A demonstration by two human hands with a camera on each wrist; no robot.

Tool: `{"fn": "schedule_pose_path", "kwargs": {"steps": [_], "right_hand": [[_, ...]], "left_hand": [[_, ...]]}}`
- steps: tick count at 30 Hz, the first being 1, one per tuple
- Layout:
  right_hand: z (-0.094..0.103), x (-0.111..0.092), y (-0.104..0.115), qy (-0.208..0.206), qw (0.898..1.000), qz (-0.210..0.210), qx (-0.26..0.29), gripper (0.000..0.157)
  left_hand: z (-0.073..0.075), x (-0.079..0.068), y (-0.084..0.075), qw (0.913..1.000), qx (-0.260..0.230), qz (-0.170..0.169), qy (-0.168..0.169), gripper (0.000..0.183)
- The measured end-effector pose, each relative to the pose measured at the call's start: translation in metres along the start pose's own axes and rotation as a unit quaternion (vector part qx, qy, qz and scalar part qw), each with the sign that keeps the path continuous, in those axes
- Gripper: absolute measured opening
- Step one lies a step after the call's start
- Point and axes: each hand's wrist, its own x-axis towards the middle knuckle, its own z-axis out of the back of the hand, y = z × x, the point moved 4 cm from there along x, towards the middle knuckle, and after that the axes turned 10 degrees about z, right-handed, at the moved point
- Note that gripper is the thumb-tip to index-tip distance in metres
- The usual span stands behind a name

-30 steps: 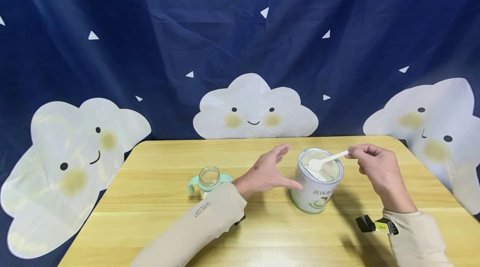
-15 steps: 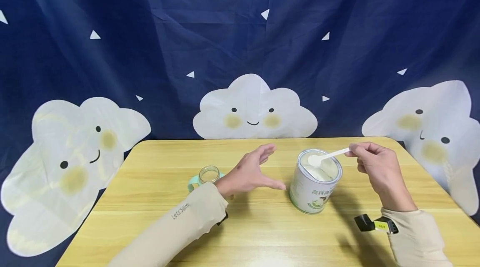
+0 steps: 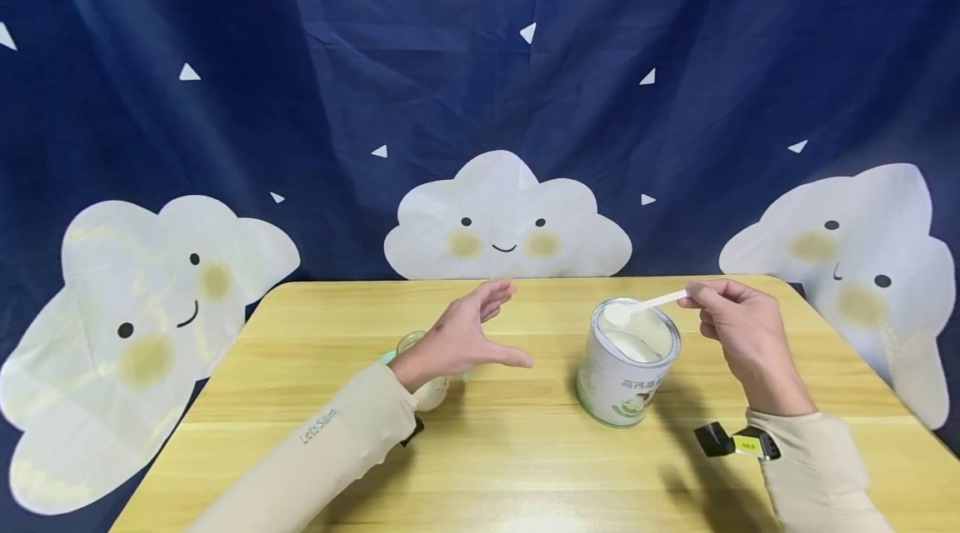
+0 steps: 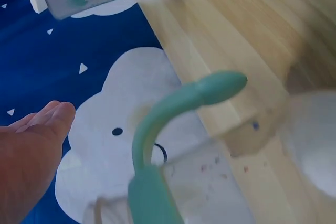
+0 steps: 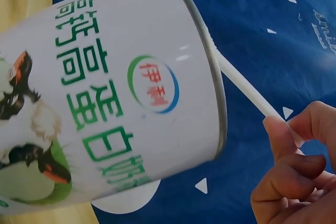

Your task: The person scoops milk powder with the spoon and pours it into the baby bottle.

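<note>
My right hand [image 3: 738, 325] pinches the end of a white scoop's [image 3: 651, 302] handle between thumb and fingers. The bowl of the scoop is over the open top of a white milk powder can [image 3: 618, 387], which has pale powder inside. Between the can and a baby bottle, my left hand [image 3: 461, 337] is held in the air, thumb and fingers spread, holding nothing. The bottle [image 3: 432, 394] stands uncapped behind my left wrist, which hides much of it. Close up in the left wrist view is the bottle's mint-green handle [image 4: 157, 124].
Both things stand on a light wooden table [image 3: 525, 458] with rounded far corners. Beyond its far edge hangs a dark blue curtain [image 3: 450, 58] printed with smiling clouds. A black strap device [image 3: 738, 441] is on my right wrist.
My left hand has moved left, away from the can and in front of the bottle. The scoop has shifted slightly left over the can, still in my right hand.
</note>
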Motion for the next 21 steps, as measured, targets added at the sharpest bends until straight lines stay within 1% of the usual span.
{"fn": "schedule_pose_path", "kwargs": {"steps": [5,11,16,21], "right_hand": [[-0.009,0.001,0.001,-0.001,1.000,0.004,0.003,0.022],[-0.020,0.001,0.002,-0.002,1.000,0.013,-0.011,0.025],[-0.028,0.001,0.001,-0.009,1.000,0.018,-0.006,0.029],[-0.034,0.001,0.000,-0.007,1.000,0.016,0.001,0.029]], "left_hand": [[0.012,-0.006,0.005,0.9999,-0.010,0.002,-0.006,0.105],[0.025,-0.014,0.008,0.9999,-0.007,0.004,-0.015,0.104],[0.036,-0.018,0.010,0.9996,0.002,0.001,-0.029,0.103],[0.046,-0.022,0.015,0.9989,0.013,0.002,-0.045,0.103]]}}
